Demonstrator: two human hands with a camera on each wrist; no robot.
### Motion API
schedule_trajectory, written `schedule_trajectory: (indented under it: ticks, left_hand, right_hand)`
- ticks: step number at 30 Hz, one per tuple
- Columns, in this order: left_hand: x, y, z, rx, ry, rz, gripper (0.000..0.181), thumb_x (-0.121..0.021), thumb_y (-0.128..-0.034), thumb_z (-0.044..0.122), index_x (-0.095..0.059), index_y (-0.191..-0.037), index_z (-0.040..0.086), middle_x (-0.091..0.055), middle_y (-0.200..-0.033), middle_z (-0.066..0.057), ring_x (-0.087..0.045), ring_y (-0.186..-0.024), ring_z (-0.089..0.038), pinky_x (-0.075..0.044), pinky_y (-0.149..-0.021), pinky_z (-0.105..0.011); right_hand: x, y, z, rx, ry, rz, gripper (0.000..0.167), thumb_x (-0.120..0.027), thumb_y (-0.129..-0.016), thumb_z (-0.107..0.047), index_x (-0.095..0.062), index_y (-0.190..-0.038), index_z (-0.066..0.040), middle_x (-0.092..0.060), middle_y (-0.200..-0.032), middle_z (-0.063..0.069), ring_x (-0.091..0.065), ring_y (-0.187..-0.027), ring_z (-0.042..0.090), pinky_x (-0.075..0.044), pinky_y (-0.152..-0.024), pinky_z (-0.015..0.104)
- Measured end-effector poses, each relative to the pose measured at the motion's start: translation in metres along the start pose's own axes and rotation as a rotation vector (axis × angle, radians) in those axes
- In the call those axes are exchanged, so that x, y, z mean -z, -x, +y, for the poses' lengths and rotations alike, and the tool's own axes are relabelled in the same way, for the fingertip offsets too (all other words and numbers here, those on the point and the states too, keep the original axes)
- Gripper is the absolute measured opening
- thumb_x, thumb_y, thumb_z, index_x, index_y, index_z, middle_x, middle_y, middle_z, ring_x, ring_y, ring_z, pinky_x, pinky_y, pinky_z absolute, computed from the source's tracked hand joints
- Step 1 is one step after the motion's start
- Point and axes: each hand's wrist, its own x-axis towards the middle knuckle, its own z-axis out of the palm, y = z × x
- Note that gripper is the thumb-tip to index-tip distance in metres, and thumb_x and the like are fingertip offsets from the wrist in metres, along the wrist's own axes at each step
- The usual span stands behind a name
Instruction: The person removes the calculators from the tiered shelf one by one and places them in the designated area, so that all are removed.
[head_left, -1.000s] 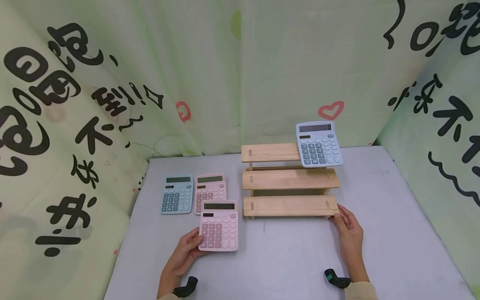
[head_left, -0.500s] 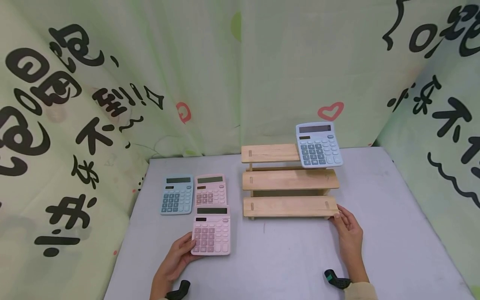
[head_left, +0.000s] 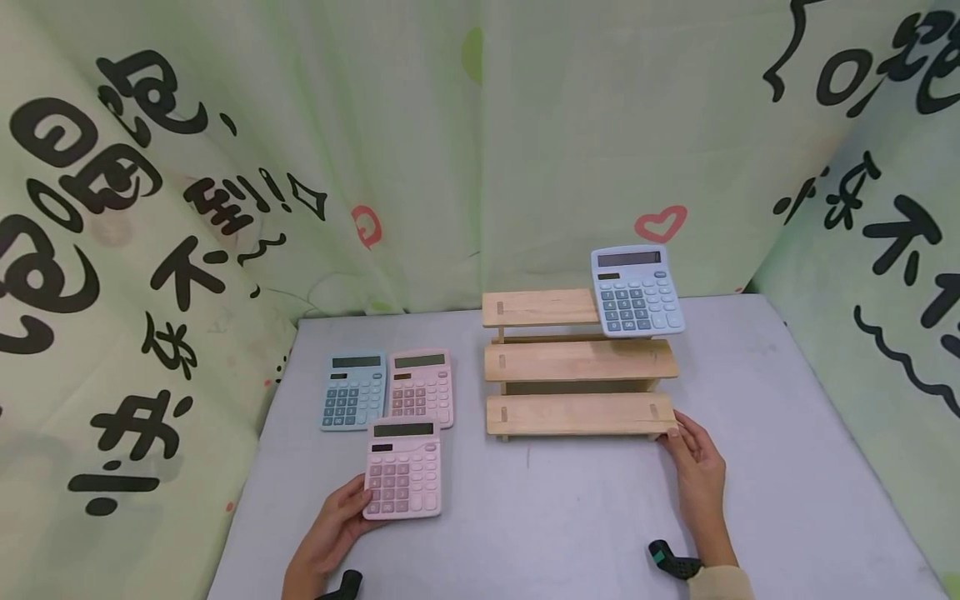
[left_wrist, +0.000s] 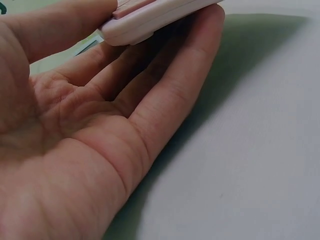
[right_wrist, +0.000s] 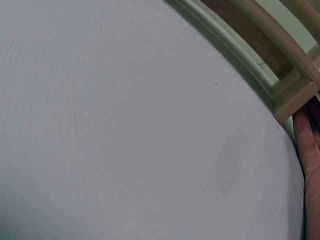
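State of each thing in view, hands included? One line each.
Left hand: holding front pink calculator
Right hand: gripping rack at lower right
Front pink calculator: raised, no digits showing
Rear pink calculator: on table, face up, no digits
Blue calculator: on table, face up, no digits
Lavender calculator: on rack's top tier, digit-like mark showing
Rack: upright

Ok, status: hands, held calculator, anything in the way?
Left hand holding front pink calculator. Right hand holding rack at near right corner. Possible obstacle: blue calculator at rack's top right.

blk chars, red heart on curtain, calc nos. unclear
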Motion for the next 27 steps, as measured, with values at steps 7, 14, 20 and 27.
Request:
schedule_trajectory:
  ticks: [7,14,20,27]
  left_hand:
    - [0.011,0.008,0.002,0.03,0.006,0.007,0.075,-0.049,-0.1119,0.022,-0.002,-0.165,-0.003,-0.064,-0.139,0.009,-0.066,-0.126,-0.011,-0.055,-0.109,-0.039]
    - [0.022,0.017,0.006,0.032,-0.01,0.016,0.075,-0.046,-0.1128,0.023,0.001,-0.166,-0.001,-0.063,-0.139,0.011,-0.066,-0.127,-0.009,-0.053,-0.111,-0.039]
    - [0.031,0.022,0.011,0.036,-0.017,0.012,0.076,-0.045,-0.1131,0.022,0.004,-0.165,-0.003,-0.065,-0.134,0.015,-0.066,-0.126,-0.008,-0.054,-0.11,-0.039]
    - [0.042,0.03,0.016,0.037,-0.044,0.02,0.076,-0.044,-0.1136,0.023,0.006,-0.164,-0.003,-0.065,-0.131,0.018,-0.066,-0.124,-0.006,-0.055,-0.109,-0.038]
  right_hand:
    - [0.0,0.0,-0.001,0.017,0.006,-0.01,0.05,-0.062,-0.106,-0.02,-0.051,-0.151,-0.003,-0.069,-0.12,-0.015,-0.067,-0.111,-0.008,-0.053,-0.092,0.006]
    - [0.001,0.0,-0.001,0.017,0.018,-0.019,0.05,-0.061,-0.106,-0.021,-0.049,-0.152,-0.003,-0.067,-0.122,-0.014,-0.065,-0.114,-0.009,-0.052,-0.093,0.006]
    - [0.001,0.0,-0.001,0.008,0.015,-0.018,0.052,-0.061,-0.106,-0.023,-0.049,-0.152,-0.003,-0.066,-0.125,-0.014,-0.064,-0.115,-0.009,-0.052,-0.093,0.006]
    - [0.001,0.0,-0.002,0.007,0.035,-0.016,0.051,-0.06,-0.106,-0.024,-0.049,-0.152,-0.004,-0.066,-0.123,-0.016,-0.064,-0.114,-0.01,-0.052,-0.093,0.005]
